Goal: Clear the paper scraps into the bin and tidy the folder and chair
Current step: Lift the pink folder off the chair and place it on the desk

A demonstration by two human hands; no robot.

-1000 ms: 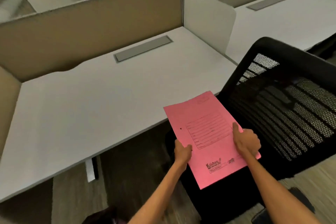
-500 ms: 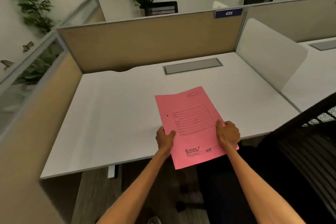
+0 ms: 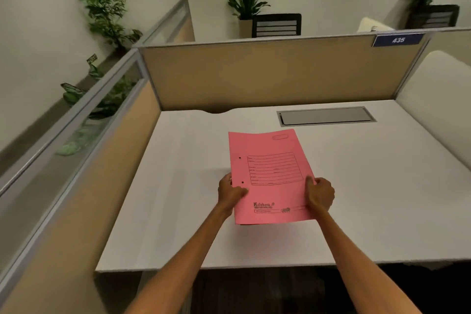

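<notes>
Left hand (image 3: 230,192) and right hand (image 3: 319,194) gripping flat pink card folder (image 3: 270,176), over smooth white desk (image 3: 178,199)

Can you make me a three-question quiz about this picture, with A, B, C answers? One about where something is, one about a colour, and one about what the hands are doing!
1. Where is the folder?
A) over the desk
B) on a chair
C) in a bin

2. What colour is the folder?
A) blue
B) pink
C) green

3. What are the left hand and right hand doing?
A) hanging empty
B) waving
C) gripping the folder's side edges

Answers:
1 A, the white desktop shows all around it.
2 B, its cover is plainly pink.
3 C, a thumb lies on top of the cover at each edge.
</notes>
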